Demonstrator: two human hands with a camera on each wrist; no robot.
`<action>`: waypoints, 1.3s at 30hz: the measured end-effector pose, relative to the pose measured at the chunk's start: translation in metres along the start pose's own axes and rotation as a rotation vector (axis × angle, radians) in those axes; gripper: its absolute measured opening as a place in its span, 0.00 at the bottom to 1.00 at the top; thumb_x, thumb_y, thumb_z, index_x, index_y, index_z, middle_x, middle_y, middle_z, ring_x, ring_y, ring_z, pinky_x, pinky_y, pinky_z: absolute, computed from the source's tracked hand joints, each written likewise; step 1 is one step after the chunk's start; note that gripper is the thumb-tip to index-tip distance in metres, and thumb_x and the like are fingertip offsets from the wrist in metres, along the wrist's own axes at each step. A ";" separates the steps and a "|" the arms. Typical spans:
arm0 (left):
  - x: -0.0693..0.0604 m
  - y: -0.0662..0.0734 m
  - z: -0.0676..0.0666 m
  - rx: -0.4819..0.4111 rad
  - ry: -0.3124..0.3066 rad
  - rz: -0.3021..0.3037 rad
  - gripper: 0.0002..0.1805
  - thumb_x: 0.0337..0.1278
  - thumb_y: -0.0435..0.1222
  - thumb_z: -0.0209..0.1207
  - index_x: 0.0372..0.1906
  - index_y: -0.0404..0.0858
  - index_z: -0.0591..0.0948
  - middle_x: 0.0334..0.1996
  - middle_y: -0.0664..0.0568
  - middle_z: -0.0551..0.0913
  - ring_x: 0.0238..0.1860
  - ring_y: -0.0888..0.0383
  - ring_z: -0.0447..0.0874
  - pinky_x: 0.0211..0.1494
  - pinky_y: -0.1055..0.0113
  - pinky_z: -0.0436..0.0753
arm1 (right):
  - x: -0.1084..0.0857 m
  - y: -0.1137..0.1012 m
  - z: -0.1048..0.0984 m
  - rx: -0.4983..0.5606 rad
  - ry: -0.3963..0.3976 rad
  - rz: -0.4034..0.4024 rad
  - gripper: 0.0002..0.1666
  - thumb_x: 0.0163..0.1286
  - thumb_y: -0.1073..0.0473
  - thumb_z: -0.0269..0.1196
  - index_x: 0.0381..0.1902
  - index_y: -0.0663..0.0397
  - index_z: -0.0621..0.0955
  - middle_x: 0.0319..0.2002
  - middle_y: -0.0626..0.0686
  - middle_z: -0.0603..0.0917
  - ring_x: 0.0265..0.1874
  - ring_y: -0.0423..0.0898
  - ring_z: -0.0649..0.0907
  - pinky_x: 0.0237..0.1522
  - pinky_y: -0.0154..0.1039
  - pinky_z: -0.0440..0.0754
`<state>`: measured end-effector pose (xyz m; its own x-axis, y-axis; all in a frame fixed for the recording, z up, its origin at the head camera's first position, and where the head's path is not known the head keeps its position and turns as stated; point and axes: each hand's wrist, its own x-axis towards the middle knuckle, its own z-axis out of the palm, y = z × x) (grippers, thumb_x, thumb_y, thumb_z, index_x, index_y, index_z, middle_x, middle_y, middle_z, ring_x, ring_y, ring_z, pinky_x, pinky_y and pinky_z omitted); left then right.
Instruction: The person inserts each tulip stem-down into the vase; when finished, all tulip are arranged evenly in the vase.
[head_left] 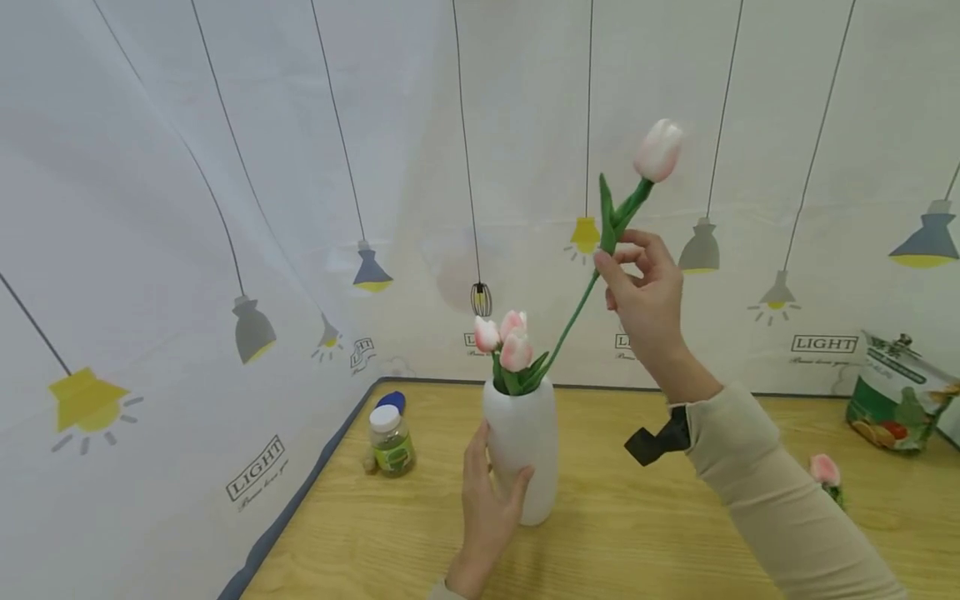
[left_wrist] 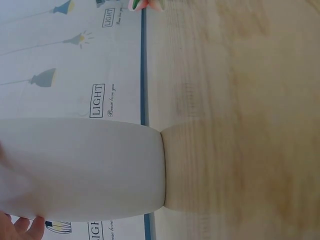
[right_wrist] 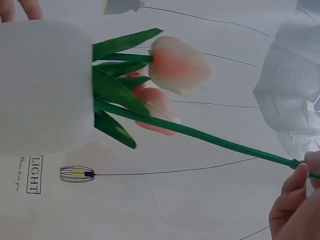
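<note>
A white vase (head_left: 522, 454) stands upright on the wooden table, several pink-and-white tulips (head_left: 516, 350) in its mouth. My left hand (head_left: 489, 500) grips the vase's lower side, thumb in front and fingers around its left; in the left wrist view only fingertips (left_wrist: 36, 229) show at the vase's edge. Above and to the right, my right hand (head_left: 648, 287) pinches a single tulip (head_left: 660, 152) by its green stem, just under the leaves. That stem slants down to the vase mouth, and in the right wrist view its lower end goes in among the other leaves, the tip hidden.
Left of the vase stands a jar (head_left: 392, 446) with a white lid, a blue object (head_left: 392, 403) behind it. At right are a green-and-white bag (head_left: 896, 396) and another tulip (head_left: 827, 472), partly behind my right sleeve. A lamp-printed cloth (head_left: 420, 167) hangs behind the table (head_left: 615, 542).
</note>
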<state>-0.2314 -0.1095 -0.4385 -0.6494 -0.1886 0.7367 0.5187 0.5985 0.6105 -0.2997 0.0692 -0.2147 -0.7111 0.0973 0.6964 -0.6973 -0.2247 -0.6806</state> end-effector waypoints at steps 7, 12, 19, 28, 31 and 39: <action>-0.001 -0.003 0.000 0.001 0.012 0.007 0.42 0.46 0.43 0.62 0.66 0.40 0.56 0.58 0.43 0.66 0.57 0.46 0.68 0.44 0.55 0.80 | -0.025 0.029 0.006 -0.240 -0.176 0.116 0.16 0.60 0.56 0.59 0.46 0.50 0.72 0.29 0.48 0.72 0.08 0.40 0.67 0.15 0.31 0.69; -0.001 -0.002 0.000 0.006 0.011 0.010 0.42 0.46 0.43 0.62 0.66 0.40 0.55 0.58 0.43 0.66 0.57 0.46 0.67 0.44 0.55 0.80 | -0.050 0.052 0.009 -0.270 -0.269 0.196 0.17 0.61 0.56 0.59 0.47 0.54 0.72 0.30 0.52 0.74 0.08 0.39 0.68 0.14 0.32 0.70; -0.002 -0.003 0.000 0.019 0.012 0.025 0.42 0.47 0.43 0.62 0.66 0.40 0.54 0.58 0.43 0.66 0.57 0.46 0.68 0.43 0.56 0.80 | -0.072 0.070 0.011 -0.330 -0.331 0.288 0.16 0.61 0.54 0.59 0.44 0.55 0.73 0.33 0.60 0.76 0.10 0.44 0.72 0.14 0.34 0.72; 0.000 -0.001 0.000 0.026 -0.001 0.010 0.42 0.48 0.44 0.61 0.66 0.40 0.54 0.59 0.43 0.65 0.58 0.46 0.67 0.45 0.56 0.80 | -0.069 0.069 0.009 -0.328 -0.281 0.253 0.16 0.59 0.52 0.60 0.41 0.56 0.76 0.32 0.56 0.76 0.09 0.40 0.71 0.15 0.35 0.74; 0.000 -0.001 0.000 0.023 0.013 0.022 0.42 0.47 0.42 0.62 0.66 0.39 0.55 0.58 0.43 0.65 0.57 0.46 0.67 0.44 0.55 0.80 | -0.068 0.068 0.010 -0.314 -0.312 0.258 0.14 0.60 0.55 0.60 0.40 0.57 0.77 0.32 0.55 0.77 0.10 0.40 0.71 0.15 0.36 0.74; -0.001 -0.002 0.000 0.038 0.007 0.023 0.42 0.47 0.43 0.62 0.66 0.39 0.54 0.58 0.43 0.65 0.57 0.47 0.68 0.43 0.57 0.80 | -0.073 0.074 0.008 -0.298 -0.331 0.326 0.10 0.61 0.60 0.58 0.37 0.62 0.76 0.29 0.53 0.75 0.09 0.38 0.68 0.13 0.32 0.70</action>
<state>-0.2322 -0.1104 -0.4410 -0.6334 -0.1795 0.7527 0.5120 0.6321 0.5816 -0.2985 0.0381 -0.3138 -0.8615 -0.2527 0.4403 -0.4753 0.0966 -0.8745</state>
